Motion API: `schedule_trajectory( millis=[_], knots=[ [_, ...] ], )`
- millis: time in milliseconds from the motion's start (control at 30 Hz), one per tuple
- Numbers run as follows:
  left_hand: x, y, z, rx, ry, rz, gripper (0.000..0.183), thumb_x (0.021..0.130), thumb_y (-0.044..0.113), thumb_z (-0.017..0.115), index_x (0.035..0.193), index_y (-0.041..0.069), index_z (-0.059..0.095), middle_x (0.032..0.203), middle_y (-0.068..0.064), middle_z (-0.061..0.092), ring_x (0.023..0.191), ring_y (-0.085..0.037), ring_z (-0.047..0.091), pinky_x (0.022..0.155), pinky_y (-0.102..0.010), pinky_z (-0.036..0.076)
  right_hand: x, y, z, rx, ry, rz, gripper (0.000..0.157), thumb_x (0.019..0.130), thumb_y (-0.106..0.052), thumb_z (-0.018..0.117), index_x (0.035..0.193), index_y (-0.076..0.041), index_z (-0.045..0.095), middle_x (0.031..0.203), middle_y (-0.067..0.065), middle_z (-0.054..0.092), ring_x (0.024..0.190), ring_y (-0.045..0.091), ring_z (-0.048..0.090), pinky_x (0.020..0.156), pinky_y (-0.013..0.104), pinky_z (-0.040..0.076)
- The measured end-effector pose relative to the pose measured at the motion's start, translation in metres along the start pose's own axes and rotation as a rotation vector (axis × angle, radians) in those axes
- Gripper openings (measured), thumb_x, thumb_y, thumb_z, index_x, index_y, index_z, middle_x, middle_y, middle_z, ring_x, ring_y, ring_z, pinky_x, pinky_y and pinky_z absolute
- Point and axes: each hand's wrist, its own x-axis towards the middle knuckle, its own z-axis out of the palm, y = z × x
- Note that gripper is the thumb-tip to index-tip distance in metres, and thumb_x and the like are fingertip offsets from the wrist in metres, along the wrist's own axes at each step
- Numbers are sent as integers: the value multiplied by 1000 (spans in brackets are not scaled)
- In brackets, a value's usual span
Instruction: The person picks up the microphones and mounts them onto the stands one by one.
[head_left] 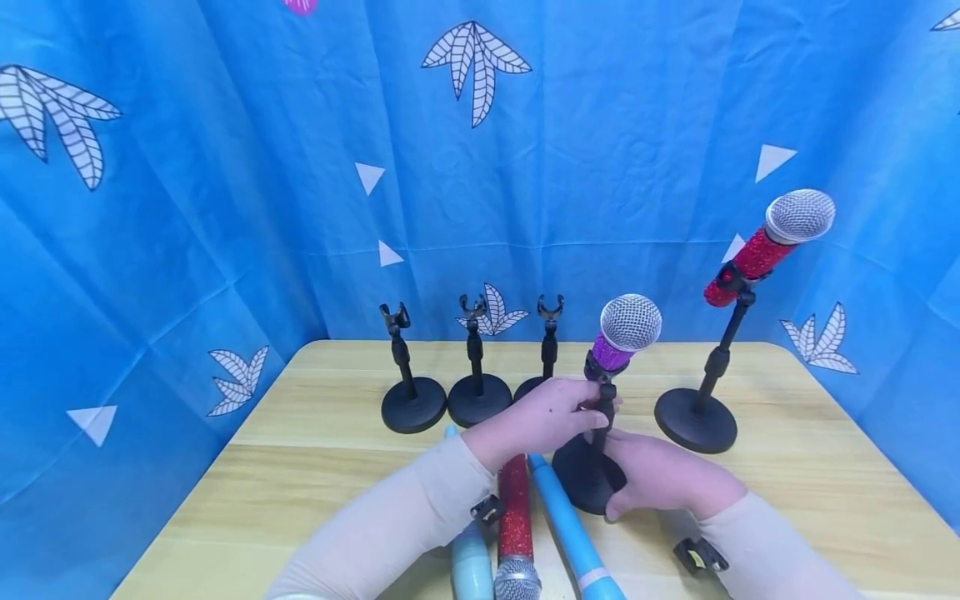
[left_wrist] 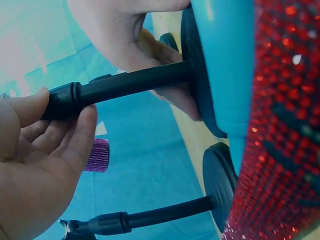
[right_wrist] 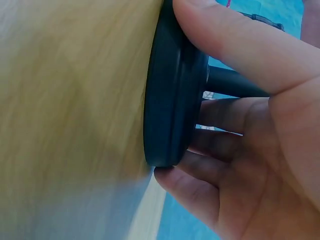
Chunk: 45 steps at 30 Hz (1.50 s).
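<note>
A purple glitter microphone (head_left: pixel 611 353) with a silver mesh head sits tilted in the clip of a black tabletop stand (head_left: pixel 581 482). My left hand (head_left: pixel 551 418) holds that stand high on its pole, thumb and fingers around the thicker collar (left_wrist: pixel 62 101) in the left wrist view. Lower down, my right hand (head_left: pixel 667 473) grips the round base (right_wrist: pixel 172 100); the thumb lies over one side and the fingers reach around the other. In the right wrist view the base's underside is close to the wooden tabletop (right_wrist: pixel 75 100).
At right stands another stand (head_left: pixel 696 421) bearing a red glitter microphone (head_left: pixel 750 260). Three bare stands (head_left: pixel 414 406) line the back left. Before me lie a red microphone (head_left: pixel 515 517), a blue one (head_left: pixel 566 517) and a light teal one (head_left: pixel 471 560), partly under my left forearm. Blue curtains (head_left: pixel 600 125) surround the table.
</note>
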Motion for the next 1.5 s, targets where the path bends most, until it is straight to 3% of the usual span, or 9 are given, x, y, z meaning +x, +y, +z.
schedule_trajectory(
  millis=[167,300,500,767,967,1133,1233,1333,1500],
  knots=[
    [1,0,2,-6,34,-19,23,101,28,64,123,22,71,109,14,72,99,4,61,87,-20,49,0,-2,0,-10,5,25,99,63,-40,92,142,5,51,138,18,59,121,34,60,101,50,47],
    [3,2,5,39,86,-62,11,97,33,70,102,23,70,85,17,68,80,3,59,70,-18,48,0,-3,0,-10,2,32,99,63,-40,92,142,4,51,137,18,60,120,33,61,101,50,47],
    [3,5,5,100,118,-94,22,92,39,75,88,24,60,72,16,60,70,-1,55,59,-21,45,0,-5,0,-4,-5,47,97,64,-40,92,139,5,52,134,18,61,117,32,62,99,50,48],
    [-2,1,-1,-7,6,-31,26,101,23,65,127,19,66,116,9,70,110,-1,62,93,-23,49,3,-3,2,-9,-6,45,93,63,-42,92,136,4,56,132,16,62,117,32,62,99,50,48],
    [1,3,0,64,55,-33,12,97,30,70,104,23,65,86,17,67,83,3,61,74,-19,49,2,-2,1,-5,-10,58,100,63,-42,93,142,4,52,135,17,60,119,33,61,100,50,47],
    [3,7,3,88,99,-63,26,91,42,75,94,25,56,73,18,60,64,2,56,57,-20,46,2,-2,0,-12,-11,56,88,63,-43,92,131,2,59,127,15,65,113,30,64,96,48,50],
    [1,7,3,84,87,-65,23,93,42,73,99,25,59,84,18,65,73,4,60,63,-18,49,2,-2,0,-15,-5,36,79,63,-42,91,123,-1,62,122,12,67,108,27,65,94,47,51],
    [-2,6,-1,31,51,-66,17,98,34,69,111,24,64,104,14,70,94,2,64,80,-21,53,1,-1,0,-11,5,25,86,63,-41,91,130,1,60,125,13,66,110,28,65,95,48,50],
    [-6,4,-4,3,35,-31,13,103,23,62,115,22,67,99,14,70,90,-1,62,80,-21,50,2,0,1,-6,15,18,96,62,-41,92,139,3,54,130,15,64,114,30,64,97,48,49]
  ],
)
